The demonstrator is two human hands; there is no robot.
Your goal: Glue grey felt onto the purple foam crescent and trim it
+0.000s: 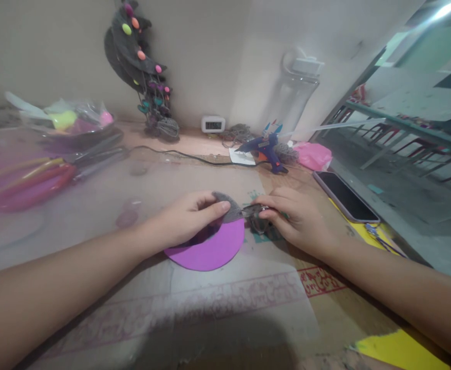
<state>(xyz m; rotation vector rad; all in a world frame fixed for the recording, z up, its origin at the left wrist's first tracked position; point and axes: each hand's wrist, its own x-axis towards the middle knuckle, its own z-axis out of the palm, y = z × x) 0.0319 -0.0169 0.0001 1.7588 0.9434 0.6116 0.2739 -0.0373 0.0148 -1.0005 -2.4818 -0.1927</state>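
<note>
A flat purple crescent-like piece (210, 252), part of its upper end covered in grey yarn (231, 209), is held low over the table. My left hand (200, 213) is closed on it, thumb on top of the grey part; the fingers beneath are hidden. Just right of the piece, my right hand (290, 216) pinches a small dark grey bundle (260, 218) that looks like yarn, blurred and partly behind the fingers. Its near end meets the edge of the grey-covered part.
A blue glue gun (269, 149) with a black cord stands behind my hands, near a small digital clock (212, 124) and a clear bottle (297, 97). A phone (344, 196) lies right. A decorated grey crescent (133, 46) hangs at the wall; red-handled scissors (61, 180) lie left.
</note>
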